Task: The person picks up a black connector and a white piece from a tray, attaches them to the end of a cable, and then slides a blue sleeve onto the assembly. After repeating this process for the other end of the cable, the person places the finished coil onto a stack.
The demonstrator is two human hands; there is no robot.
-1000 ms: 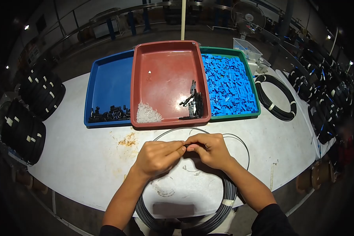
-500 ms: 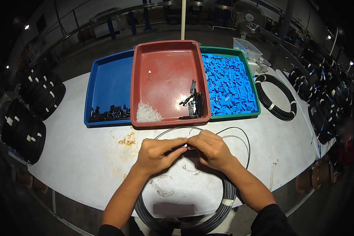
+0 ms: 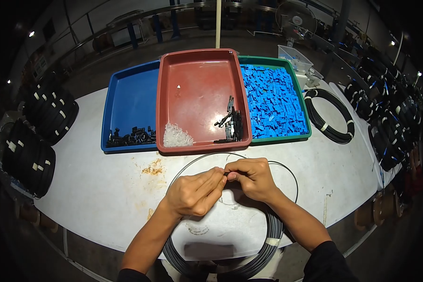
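Note:
My left hand (image 3: 196,191) and my right hand (image 3: 252,178) meet fingertip to fingertip above the table. Between them a small black piece (image 3: 227,174) shows, pinched by my right thumb and forefinger. The fingers of my left hand are closed and pressed together against its other side; what lies inside them is hidden. A thin black cable (image 3: 297,181) loops out behind both hands and around to the right. It appears to belong to the coil of black cable (image 3: 273,230) below my forearms, wrapped with a white tape band.
Beyond my hands stand a blue tray (image 3: 131,98) with black parts, a red tray (image 3: 202,89) with clear pieces and black parts, and a green tray (image 3: 300,139) full of blue clips. Cable coils (image 3: 331,117) lie right; taped black coils (image 3: 28,160) stack left.
My left hand has turned, its back now facing up more, its fingers straighter over the held spot. The blue-and-white bit at its fingertips is now hidden; a black piece shows instead.

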